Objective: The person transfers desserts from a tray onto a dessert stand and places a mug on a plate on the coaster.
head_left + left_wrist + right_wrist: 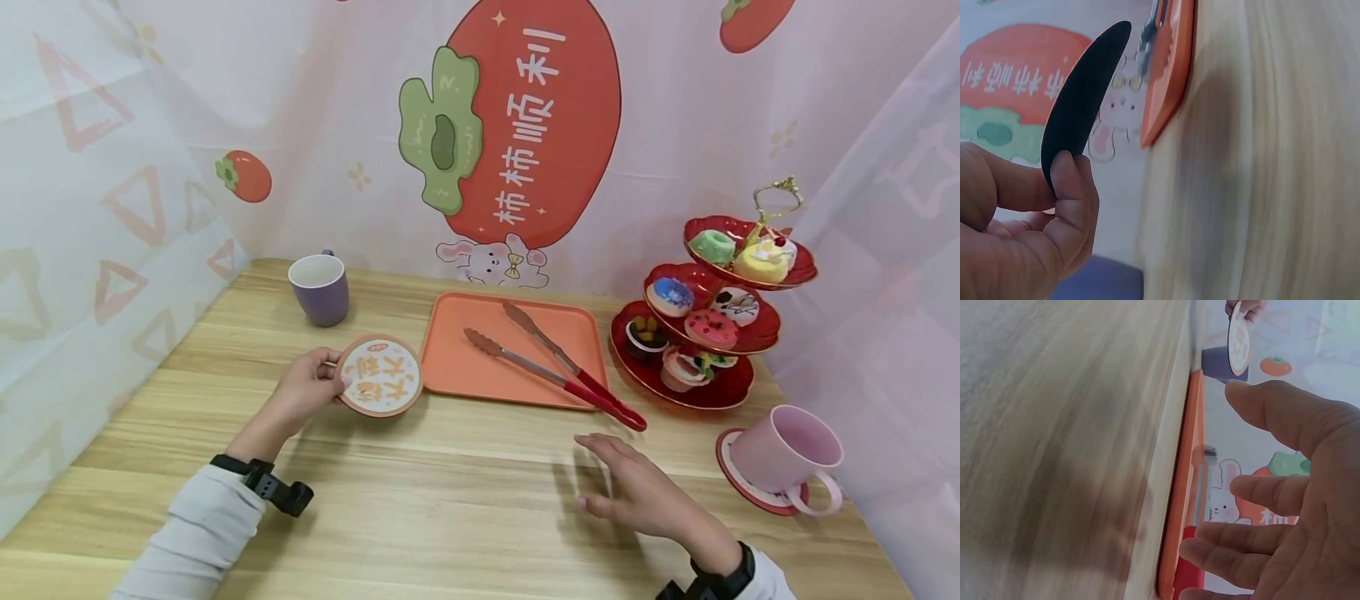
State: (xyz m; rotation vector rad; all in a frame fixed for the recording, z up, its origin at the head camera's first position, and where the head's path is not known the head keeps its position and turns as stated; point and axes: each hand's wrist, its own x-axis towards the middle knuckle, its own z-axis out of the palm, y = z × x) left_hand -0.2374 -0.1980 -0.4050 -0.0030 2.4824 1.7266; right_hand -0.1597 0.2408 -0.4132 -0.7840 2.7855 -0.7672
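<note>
A round coaster (381, 377) with an orange rim and orange lettering is pinched at its left edge by my left hand (303, 387). In the left wrist view the dark underside of the coaster (1085, 94) shows, held off the table between thumb and fingers. My right hand (637, 492) hovers over the table at the right with its fingers spread and nothing in it. Nearest to it are the red handles of the metal tongs (551, 369), which lie across an orange tray (450, 371). Behind the left hand stands a purple mug (322, 292).
A three-tier red stand (738, 392) holding toy cakes and desserts stands at the back right. In front of it, a pink mug (780, 450) sits on a red-rimmed coaster (727, 454). Printed cloth (330, 125) hangs behind and beside the wooden table (450, 517).
</note>
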